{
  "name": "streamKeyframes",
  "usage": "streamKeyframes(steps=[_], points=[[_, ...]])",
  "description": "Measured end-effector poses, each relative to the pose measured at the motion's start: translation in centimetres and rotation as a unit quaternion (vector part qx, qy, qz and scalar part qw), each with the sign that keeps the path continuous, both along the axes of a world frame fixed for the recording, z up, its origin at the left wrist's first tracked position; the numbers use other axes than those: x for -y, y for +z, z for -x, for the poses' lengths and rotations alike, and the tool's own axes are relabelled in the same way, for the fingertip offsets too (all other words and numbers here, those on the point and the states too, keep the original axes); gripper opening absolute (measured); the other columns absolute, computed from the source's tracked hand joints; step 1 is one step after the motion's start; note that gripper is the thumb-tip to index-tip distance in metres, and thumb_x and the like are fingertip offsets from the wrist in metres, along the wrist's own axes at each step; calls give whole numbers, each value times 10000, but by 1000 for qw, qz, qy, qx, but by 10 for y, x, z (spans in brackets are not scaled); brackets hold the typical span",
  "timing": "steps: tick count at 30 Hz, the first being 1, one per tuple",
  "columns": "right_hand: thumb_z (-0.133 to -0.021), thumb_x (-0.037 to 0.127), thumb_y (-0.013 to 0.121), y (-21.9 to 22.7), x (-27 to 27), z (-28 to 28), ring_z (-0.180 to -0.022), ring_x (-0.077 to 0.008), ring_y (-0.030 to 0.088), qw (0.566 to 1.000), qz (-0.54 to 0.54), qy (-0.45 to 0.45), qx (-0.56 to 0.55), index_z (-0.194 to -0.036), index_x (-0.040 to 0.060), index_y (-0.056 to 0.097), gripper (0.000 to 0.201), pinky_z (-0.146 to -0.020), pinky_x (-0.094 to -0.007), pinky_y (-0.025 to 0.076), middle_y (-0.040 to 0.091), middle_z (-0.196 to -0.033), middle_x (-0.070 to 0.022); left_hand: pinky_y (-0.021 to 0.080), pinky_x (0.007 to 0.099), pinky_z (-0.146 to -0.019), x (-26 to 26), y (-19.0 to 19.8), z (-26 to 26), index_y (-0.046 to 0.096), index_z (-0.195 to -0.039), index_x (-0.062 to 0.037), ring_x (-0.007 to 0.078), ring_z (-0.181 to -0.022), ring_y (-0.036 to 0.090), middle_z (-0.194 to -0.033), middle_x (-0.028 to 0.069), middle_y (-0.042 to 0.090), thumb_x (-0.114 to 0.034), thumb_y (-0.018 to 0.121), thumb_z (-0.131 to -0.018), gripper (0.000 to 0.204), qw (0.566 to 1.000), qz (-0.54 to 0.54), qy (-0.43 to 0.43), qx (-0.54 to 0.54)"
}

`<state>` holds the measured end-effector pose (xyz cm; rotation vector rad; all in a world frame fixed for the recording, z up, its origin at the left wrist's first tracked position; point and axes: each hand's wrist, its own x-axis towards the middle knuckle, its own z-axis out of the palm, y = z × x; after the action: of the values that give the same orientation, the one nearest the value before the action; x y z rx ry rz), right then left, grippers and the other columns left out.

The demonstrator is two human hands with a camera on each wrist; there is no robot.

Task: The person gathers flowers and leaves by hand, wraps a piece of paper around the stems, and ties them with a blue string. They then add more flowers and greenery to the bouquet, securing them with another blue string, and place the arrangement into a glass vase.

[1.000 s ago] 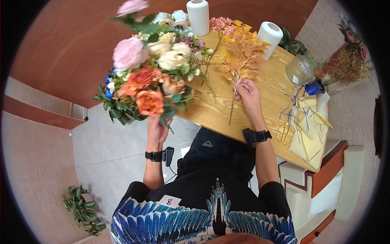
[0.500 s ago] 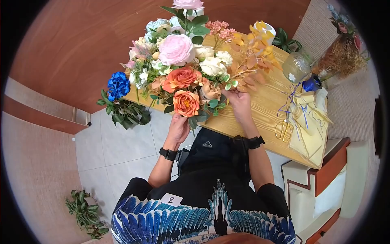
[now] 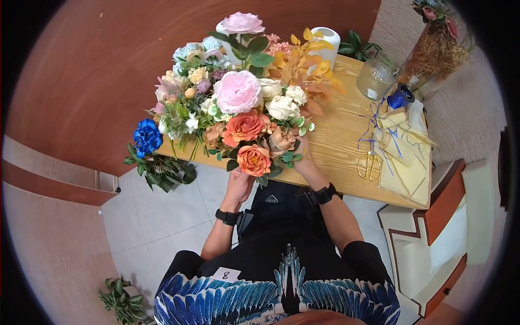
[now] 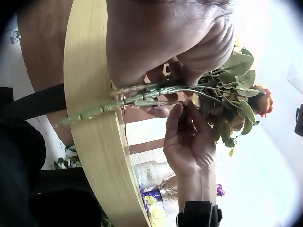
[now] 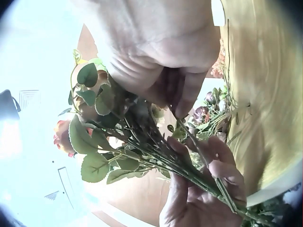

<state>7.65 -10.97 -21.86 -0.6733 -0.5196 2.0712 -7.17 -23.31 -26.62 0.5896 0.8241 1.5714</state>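
My left hand grips a bundle of green stems beneath a mixed flower bouquet. Orange, pink and cream roses crowd its top, with green leaves around them. Just right of the bundle, my right hand pinches the thin brown stem of a branch with yellow-orange leaves. In the right wrist view that stem slants across the bundle, close to the left fingers. The head view has the bouquet covering most of the right fingers. Stem ends extend past the left hand in the left wrist view.
On the wooden table lie gold-handled scissors, yellow wrapping paper and a blue ribbon spool. A glass vase and a white vase stand farther back. A blue flower is at the left end.
The bouquet has swung right, in front of my body. My right hand has brought the leafy branch left, against the bouquet's right side and stems. The head view has shifted slightly.
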Motion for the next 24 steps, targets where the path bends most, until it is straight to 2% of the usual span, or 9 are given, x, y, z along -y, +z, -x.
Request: streamKeyframes(steps=[1,4,5,7,10,15,18,19,24], points=[[-997,361,436,-9,1,0,-1041,-244,653,981,-190,1,33,-1218,17,543,422,-958,-394,527,633,-1194,-114,434,307,-997,1,-2,1,432,-1341,-110,137,-1135,547,-1219,-6,561,-74,664,-897,502,1000,15,4,11],[-1009,359,420,-5,10,-3,-1044,-226,651,961,-265,-34,75,-1229,26,542,417,-941,-378,537,634,-1187,-106,439,313,-991,1,5,0,436,-1340,-125,137,-1145,541,-1232,-8,557,-55,671,-887,515,1000,22,7,19],[-1009,359,420,-9,10,-4,-1044,-226,651,961,-264,-34,75,-1229,26,542,417,-941,-378,537,634,-1187,-106,442,316,-990,1,1,0,439,-1338,-125,143,-1133,550,-1230,1,559,-56,667,-891,506,1000,24,6,4],[-1016,345,417,-24,1,-6,-1043,-209,648,952,-38,84,-293,-1234,38,543,398,-925,-356,544,636,-1173,-93,444,318,-990,-2,-6,2,443,-1337,-126,148,-1122,560,-1228,9,562,-56,662,-896,497,1000,23,5,-12],[-1015,349,421,-77,-19,-3,-1048,-209,643,958,-66,72,-271,-1238,45,545,397,-933,-370,539,633,-1183,-89,519,332,-868,-4,-14,1,451,-1324,-89,195,-1037,614,-1172,57,597,-65,604,-934,420,1000,-1,10,11],[-1017,346,424,-85,-22,-7,-1010,-203,652,978,-6,61,-199,-1201,52,575,378,-907,-360,543,644,-1157,-86,536,307,-749,-7,-19,4,470,-1299,-54,186,-922,654,-1141,91,612,-91,581,-957,362,999,-6,-10,-49],[-1008,348,443,-87,-30,-9,-940,-209,664,938,-56,118,-321,-1136,57,590,350,-865,-328,549,654,-1032,-59,480,277,-682,-11,6,3,560,-1087,-5,126,-739,573,-937,50,626,-53,468,-1001,135,996,-15,-54,-72],[-1011,328,455,-88,-34,-15,-986,-213,645,906,-79,168,-381,-1130,60,574,316,-905,-327,538,631,-1020,-57,388,254,-585,-9,21,-8,552,-974,-30,97,-607,446,-773,17,559,-100,486,-1019,106,995,23,-19,-90],[-1011,326,460,-89,-32,-14,-1001,-212,639,939,-97,124,-307,-1137,62,569,313,-913,-327,534,627,-1033,-61,386,231,-578,-10,14,-9,557,-993,-40,81,-635,464,-804,10,563,-107,473,-1029,113,995,34,-37,-83]])
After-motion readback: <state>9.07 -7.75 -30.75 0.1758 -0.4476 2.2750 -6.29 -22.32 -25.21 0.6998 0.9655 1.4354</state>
